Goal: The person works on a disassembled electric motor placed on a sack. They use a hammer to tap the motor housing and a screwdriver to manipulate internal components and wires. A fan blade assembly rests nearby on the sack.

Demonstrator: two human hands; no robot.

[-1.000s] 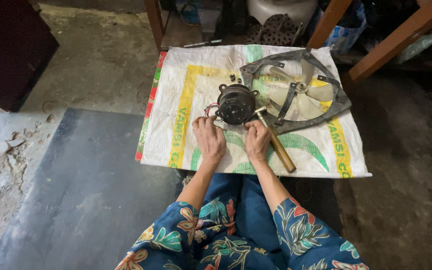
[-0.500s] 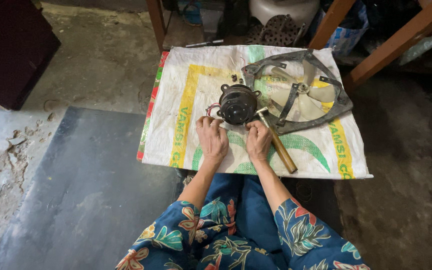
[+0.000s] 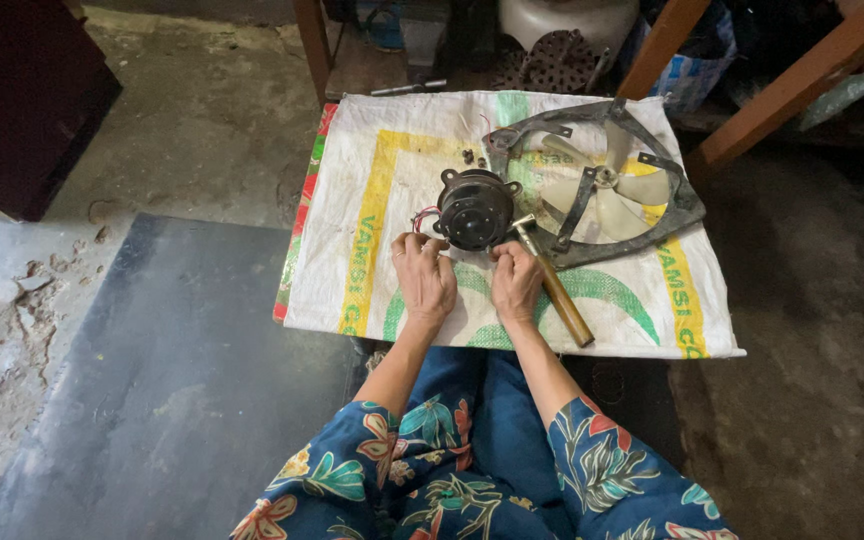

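Note:
A small black round fan motor [image 3: 474, 208] with red wires at its left side lies on a white woven sack [image 3: 372, 200]. My left hand [image 3: 424, 278] rests just below the motor, its curled fingertips by the wires. My right hand [image 3: 515, 280] sits beside it, fingers bent toward the motor's lower edge. The fingertips of both hands are close together, and whatever is between them is hidden. A hammer [image 3: 552, 285] with a wooden handle lies right next to my right hand, its head against the motor.
A dark metal fan frame with pale blades [image 3: 602, 185] lies on the sack to the right of the motor. A few small dark screws [image 3: 472, 157] sit above the motor. Wooden legs [image 3: 667, 40] and clutter stand behind. A dark slab [image 3: 152, 380] lies at left.

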